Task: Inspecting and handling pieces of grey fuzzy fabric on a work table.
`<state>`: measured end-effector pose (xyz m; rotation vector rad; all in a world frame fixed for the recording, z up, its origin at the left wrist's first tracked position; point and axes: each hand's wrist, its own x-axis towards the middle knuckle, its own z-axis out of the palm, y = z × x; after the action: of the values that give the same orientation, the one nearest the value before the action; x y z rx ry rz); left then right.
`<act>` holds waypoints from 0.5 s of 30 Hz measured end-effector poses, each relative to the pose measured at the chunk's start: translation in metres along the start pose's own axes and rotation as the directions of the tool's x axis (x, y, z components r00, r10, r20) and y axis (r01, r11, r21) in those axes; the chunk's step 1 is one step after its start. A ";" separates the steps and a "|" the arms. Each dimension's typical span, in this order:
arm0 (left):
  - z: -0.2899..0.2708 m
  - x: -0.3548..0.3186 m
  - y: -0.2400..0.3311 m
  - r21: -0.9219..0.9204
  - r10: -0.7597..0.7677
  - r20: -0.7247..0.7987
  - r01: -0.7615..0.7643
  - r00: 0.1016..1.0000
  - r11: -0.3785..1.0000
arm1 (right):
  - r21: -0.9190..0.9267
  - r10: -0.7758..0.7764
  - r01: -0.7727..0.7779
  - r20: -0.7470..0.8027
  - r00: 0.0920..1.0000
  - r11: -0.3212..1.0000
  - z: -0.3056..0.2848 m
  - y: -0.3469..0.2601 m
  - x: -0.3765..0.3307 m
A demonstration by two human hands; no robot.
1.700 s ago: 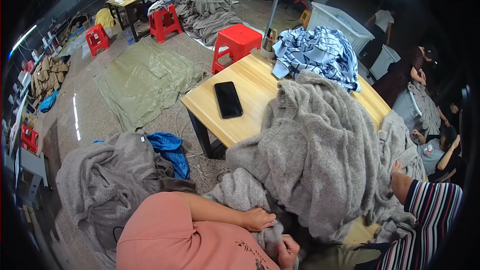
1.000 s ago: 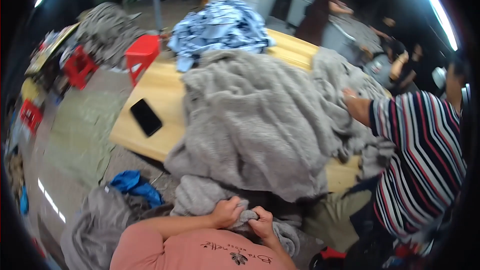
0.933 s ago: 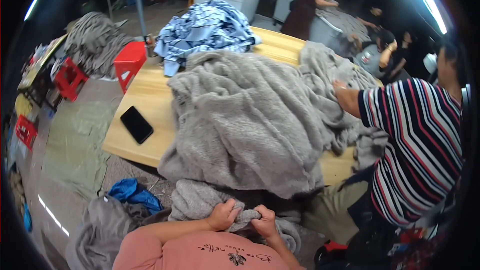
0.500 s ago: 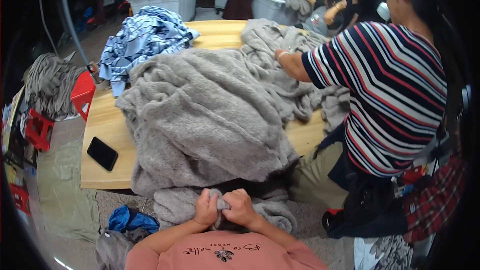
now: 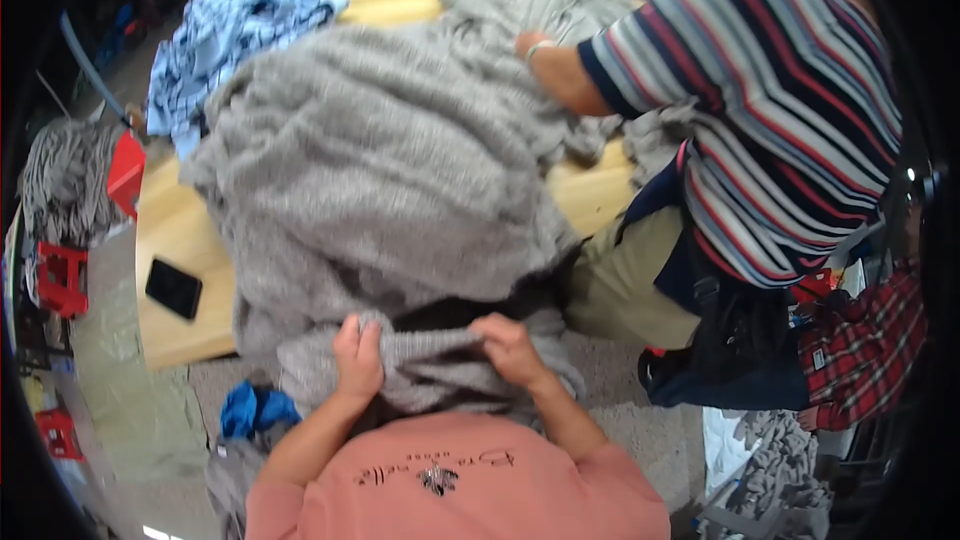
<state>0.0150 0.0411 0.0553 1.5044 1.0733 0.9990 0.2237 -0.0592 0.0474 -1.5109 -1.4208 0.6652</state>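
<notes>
Both hands are closed on the edge of a grey cloth hanging off the near edge of the surface: the left hand and right hand pinch it side by side. Above them a big grey pile covers the surface. A phone lies by the left edge. A person in a striped shirt reaches into the pile from the right.

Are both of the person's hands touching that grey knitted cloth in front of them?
Touching. The head view shows the left hand and the right hand each pinching the edge of the grey knitted cloth, fingers curled over the fabric with no gap.
</notes>
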 end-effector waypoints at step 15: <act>-0.004 -0.016 0.038 -0.485 -0.355 0.333 0.482 0.873 0.730 | 0.042 -0.563 0.564 -0.041 0.826 0.825 0.030 -0.066 0.020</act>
<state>0.0121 0.0222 0.0923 0.8091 0.8132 0.7100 0.1706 -0.0387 0.0968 -0.9672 -1.7077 0.3055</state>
